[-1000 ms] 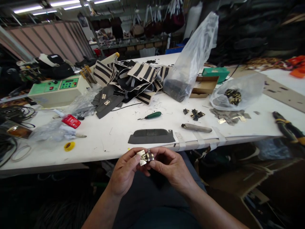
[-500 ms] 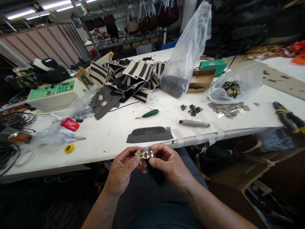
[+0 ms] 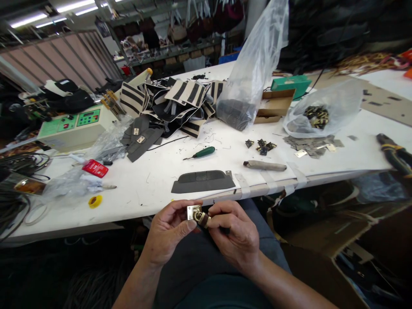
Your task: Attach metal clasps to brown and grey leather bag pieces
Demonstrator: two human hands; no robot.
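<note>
Between my hands, just off the table's front edge, is a small gold-coloured padlock (image 3: 203, 219) with a dark band round its body. Its shackle runs through a loop on a square metal plate (image 3: 193, 212). My left hand (image 3: 172, 229) pinches the plate between thumb and fingers. The fingertips of my right hand (image 3: 236, 234) grip the end of the padlock's body. Beyond them on the table lies a dark grey flap piece (image 3: 203, 181) with a small metal plate at its right corner. A green-handled screwdriver (image 3: 204, 152) rests farther back.
Several small metal fittings (image 3: 265, 146) and grey plates (image 3: 310, 146) lie at the right, near a wrapped rod (image 3: 264, 165) and pliers (image 3: 394, 152). Striped pieces (image 3: 186, 93) are piled behind. A red glue bottle (image 3: 95, 168) and yellow tape roll (image 3: 95, 201) sit left.
My right hand has tilted the padlock's body downward and curled its fingers more. The square plate has turned from edge-up to nearly face-on in my left hand.
</note>
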